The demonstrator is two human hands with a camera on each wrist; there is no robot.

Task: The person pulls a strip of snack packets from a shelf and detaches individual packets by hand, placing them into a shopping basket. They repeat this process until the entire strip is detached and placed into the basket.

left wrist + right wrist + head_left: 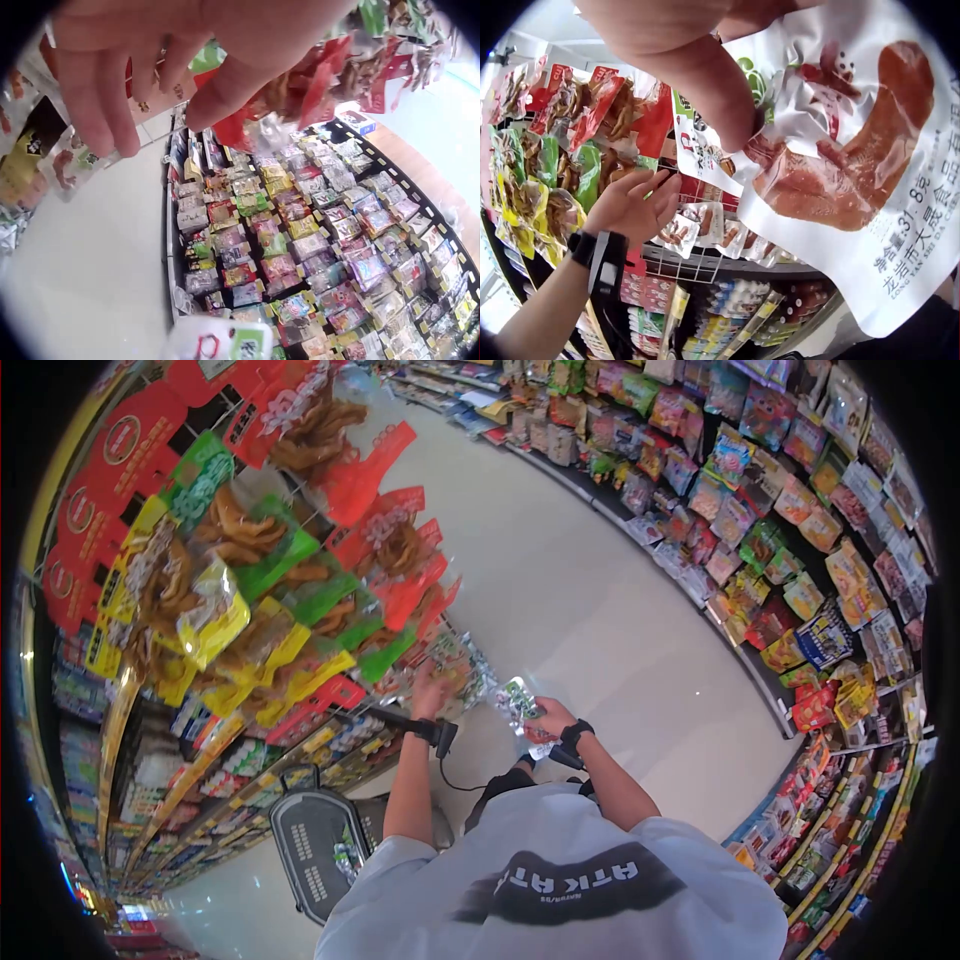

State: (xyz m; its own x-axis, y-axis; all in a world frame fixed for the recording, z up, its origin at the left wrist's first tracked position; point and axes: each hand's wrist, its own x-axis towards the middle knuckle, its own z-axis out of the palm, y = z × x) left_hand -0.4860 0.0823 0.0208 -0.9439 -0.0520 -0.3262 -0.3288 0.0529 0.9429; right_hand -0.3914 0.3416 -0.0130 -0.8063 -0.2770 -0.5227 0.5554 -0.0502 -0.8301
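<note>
White snack packets printed with brown meat (840, 172) are pinched between the thumb and fingers of my right hand (675, 52); in the head view this hand (553, 718) is low at centre. My left hand (634, 206) reaches up beside the wire rack (682, 266), its fingers spread and loosely bent, holding nothing visible. Small white packets (705, 221) hang just beyond its fingertips. From the left wrist, the hand (172, 60) shows apart from a hanging clear packet (71, 165). Its fingers are partly blurred in the head view (430, 690).
Red, green and yellow bags (250, 550) hang at the upper left. A dark basket (283, 840) with some packets in it stands at the lower left. Curved shelves of snacks (740, 520) line the right side, across the pale floor (600, 620).
</note>
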